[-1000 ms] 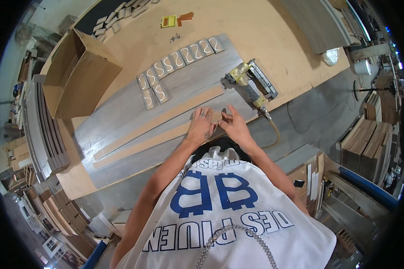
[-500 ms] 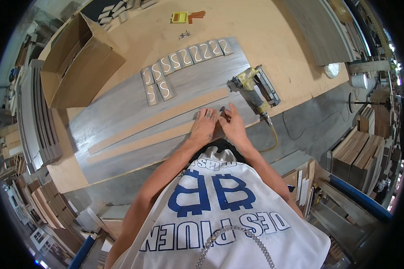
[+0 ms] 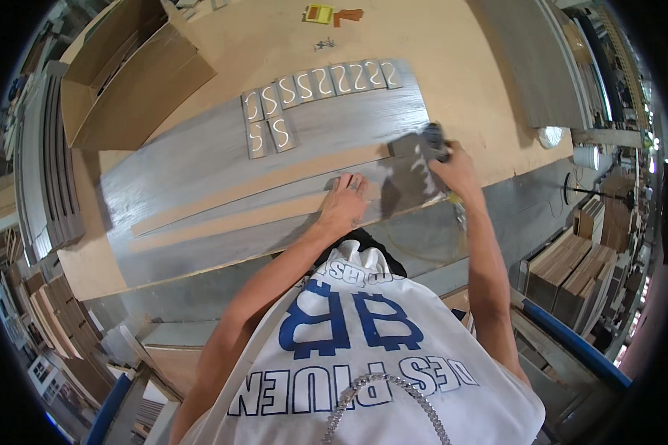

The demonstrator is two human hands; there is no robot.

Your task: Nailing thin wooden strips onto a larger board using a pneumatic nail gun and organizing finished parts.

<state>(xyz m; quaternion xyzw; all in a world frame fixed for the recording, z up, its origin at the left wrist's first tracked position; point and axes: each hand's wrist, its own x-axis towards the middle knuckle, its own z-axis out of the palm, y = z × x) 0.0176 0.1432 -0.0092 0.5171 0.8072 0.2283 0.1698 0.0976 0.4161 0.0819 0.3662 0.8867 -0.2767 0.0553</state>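
One cardboard box (image 3: 137,93) stands left; two tan strips (image 3: 237,224) and eleven white-squiggled pieces (image 3: 322,83) lie on one grey board (image 3: 174,174); the left hand (image 3: 345,201), fingers loosely spread, rests over the nearer strip; at the board's right end, one blurred nail gun (image 3: 436,141) is gripped by the right hand (image 3: 456,171).

The board (image 3: 193,159), long, grey and streaked, is lying flat, its near side running along the front edge of the desk (image 3: 479,96). On it two slim tan strips, the far strip (image 3: 267,185) and the near strip (image 3: 237,221), are nearly meeting at their left ends and spreading rightward. The left grip (image 3: 345,202) is lying across the near strip. The dark, blurred nail gun (image 3: 435,141) is being held in the right grip (image 3: 455,167) at the board's right end.
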